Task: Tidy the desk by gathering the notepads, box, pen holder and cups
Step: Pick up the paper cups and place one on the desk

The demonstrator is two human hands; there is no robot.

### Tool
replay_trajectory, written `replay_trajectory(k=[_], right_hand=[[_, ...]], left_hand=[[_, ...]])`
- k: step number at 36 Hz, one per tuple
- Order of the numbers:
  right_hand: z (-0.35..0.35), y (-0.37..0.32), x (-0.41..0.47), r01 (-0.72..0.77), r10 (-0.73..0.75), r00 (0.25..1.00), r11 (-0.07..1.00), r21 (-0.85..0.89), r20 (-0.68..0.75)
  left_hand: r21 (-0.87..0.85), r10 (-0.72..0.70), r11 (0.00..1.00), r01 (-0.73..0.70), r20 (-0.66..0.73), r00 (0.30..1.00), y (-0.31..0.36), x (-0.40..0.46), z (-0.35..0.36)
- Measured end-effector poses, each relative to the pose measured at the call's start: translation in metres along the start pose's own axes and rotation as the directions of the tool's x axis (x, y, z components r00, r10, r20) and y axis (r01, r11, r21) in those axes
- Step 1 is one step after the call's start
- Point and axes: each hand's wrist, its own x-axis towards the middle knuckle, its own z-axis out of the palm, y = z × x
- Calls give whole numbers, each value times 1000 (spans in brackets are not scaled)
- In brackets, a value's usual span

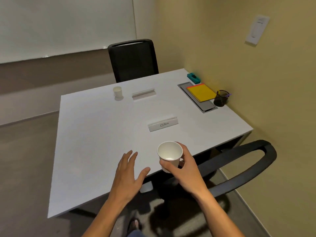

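My right hand (pixel 184 170) grips a white paper cup (pixel 169 153) just above the near edge of the white desk (pixel 95 137); the cup is upright and looks empty. My left hand (pixel 129 175) hovers flat and open over the desk edge, left of the cup, holding nothing. A second paper cup (pixel 117 91) stands at the far side of the desk. Yellow notepads with an orange one beneath (pixel 201 92) lie stacked at the far right. A black mesh pen holder (pixel 221 98) stands beside them by the wall. A teal box (pixel 193 77) sits in the far right corner.
Two white name plates lie on the desk, one near the middle (pixel 163 124) and one farther back (pixel 144 94). A grey cable tray lid (pixel 204 106) is under the notepads. One black chair (pixel 133 60) stands behind the desk, another (pixel 239 168) at the near right. The wall is close on the right.
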Motion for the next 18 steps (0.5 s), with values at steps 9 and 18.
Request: replay_trajectory(k=[9, 18], right_hand=[[23, 2, 58, -14, 12, 996, 1000, 23, 83], [57, 22, 135, -82, 85, 995, 995, -55, 54]], left_hand=[[43, -98, 994, 101, -65, 993, -34, 37, -11], [88, -149, 986, 144, 59, 987, -108, 117, 6]])
